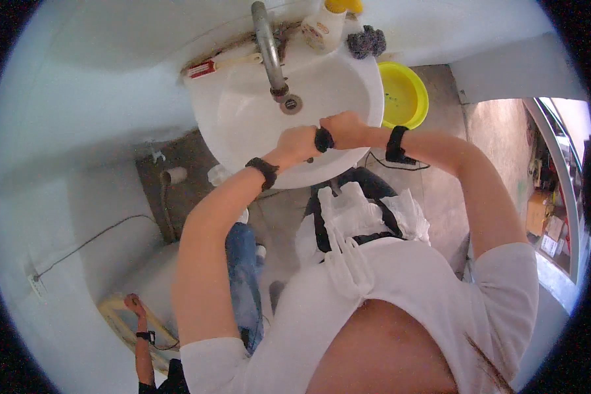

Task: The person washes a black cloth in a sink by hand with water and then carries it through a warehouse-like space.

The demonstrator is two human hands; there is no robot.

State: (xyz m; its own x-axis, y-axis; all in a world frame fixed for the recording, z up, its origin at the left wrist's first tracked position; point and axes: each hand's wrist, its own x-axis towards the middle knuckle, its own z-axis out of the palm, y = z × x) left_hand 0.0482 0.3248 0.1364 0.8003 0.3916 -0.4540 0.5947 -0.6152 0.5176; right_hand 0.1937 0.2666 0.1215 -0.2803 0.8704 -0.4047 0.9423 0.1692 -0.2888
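Over the front part of the white sink [226, 125], my two hands meet knuckle to knuckle. My left hand [297, 144] is closed, with a small black bunched thing [323, 139] showing at its fingers. From the other side my right hand [346, 129], also closed, grips against the same black thing. Its kind cannot be made out, as the fingers cover most of it. Black bands circle both wrists. Behind the hands, the metal faucet [267, 46] reaches over the drain [291, 104]; no water is visible.
On the sink's back rim lie a brush [223, 65] with red on it, a pale bottle with a yellow top [323, 29] and a dark scrubber [366, 42]. A yellow basin [402, 96] stands on the floor to the right. Another person's arm [142, 338] shows at lower left.
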